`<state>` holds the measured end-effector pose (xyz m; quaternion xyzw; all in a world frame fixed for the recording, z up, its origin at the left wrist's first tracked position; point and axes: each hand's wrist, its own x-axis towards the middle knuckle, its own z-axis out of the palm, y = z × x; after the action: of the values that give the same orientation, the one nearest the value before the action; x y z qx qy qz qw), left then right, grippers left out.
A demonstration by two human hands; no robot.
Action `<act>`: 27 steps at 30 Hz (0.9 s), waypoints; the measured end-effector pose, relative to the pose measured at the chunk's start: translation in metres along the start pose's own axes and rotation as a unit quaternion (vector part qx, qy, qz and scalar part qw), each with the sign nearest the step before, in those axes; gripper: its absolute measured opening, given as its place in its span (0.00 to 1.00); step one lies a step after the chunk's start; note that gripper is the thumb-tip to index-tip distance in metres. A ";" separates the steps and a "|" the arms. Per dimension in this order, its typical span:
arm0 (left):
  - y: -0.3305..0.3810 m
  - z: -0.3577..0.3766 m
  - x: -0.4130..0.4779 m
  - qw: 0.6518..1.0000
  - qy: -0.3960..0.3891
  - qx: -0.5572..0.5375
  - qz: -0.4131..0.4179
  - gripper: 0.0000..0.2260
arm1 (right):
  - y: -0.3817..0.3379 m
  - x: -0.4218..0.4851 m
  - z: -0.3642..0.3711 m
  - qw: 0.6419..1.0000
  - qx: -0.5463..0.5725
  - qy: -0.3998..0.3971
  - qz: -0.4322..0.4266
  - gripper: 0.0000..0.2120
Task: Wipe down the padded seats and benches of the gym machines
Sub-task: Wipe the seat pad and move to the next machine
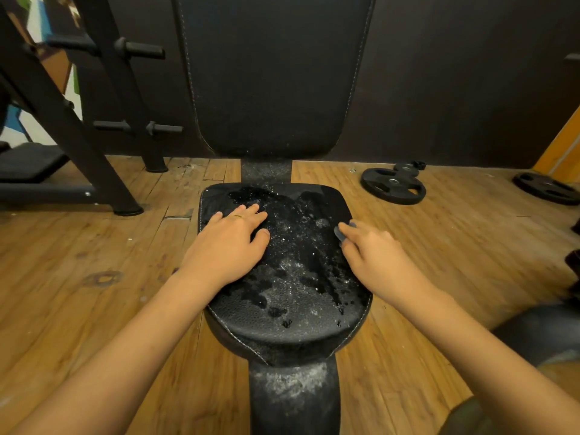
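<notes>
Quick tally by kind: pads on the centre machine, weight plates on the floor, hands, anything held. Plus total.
Pads: 2, seat pad and back pad
Weight plates: 4, large plate, second large plate, small plate, smallest plate
Hands: 2, left hand flat on the seat pad, right hand
Held: 1, grey-blue item pinched by the right hand
Total: 9

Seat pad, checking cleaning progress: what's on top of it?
Wet patches and white specks. The left hand lies flat on the seat pad; the right hand pinches a small dark thing. Under both hands: hidden.
</notes>
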<state>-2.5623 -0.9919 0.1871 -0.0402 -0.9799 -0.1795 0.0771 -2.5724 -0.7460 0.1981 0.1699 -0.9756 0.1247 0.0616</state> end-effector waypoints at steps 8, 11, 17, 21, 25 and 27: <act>-0.001 0.000 0.001 1.000 -0.001 0.004 -0.005 0.23 | 0.001 0.024 -0.001 0.999 0.029 0.006 0.017 0.17; 0.001 -0.001 -0.001 1.000 -0.001 0.004 -0.007 0.23 | 0.002 0.029 -0.001 0.999 0.022 0.013 0.020 0.16; 0.001 0.000 -0.002 1.000 0.000 0.008 0.000 0.23 | -0.014 -0.061 -0.006 1.000 0.001 -0.003 -0.001 0.22; 0.000 0.000 -0.001 1.000 0.000 0.007 0.000 0.23 | -0.008 -0.061 -0.005 1.000 0.017 0.006 0.002 0.21; 0.001 0.000 -0.001 1.000 0.000 0.008 -0.008 0.23 | -0.001 -0.023 -0.002 0.999 0.033 0.026 -0.007 0.19; 0.001 0.000 -0.002 1.000 -0.002 0.007 -0.006 0.23 | -0.001 -0.019 -0.003 0.999 0.018 0.031 -0.004 0.19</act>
<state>-2.5604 -0.9911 0.1876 -0.0343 -0.9815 -0.1726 0.0747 -2.5541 -0.7403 0.1982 0.1709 -0.9701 0.1474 0.0888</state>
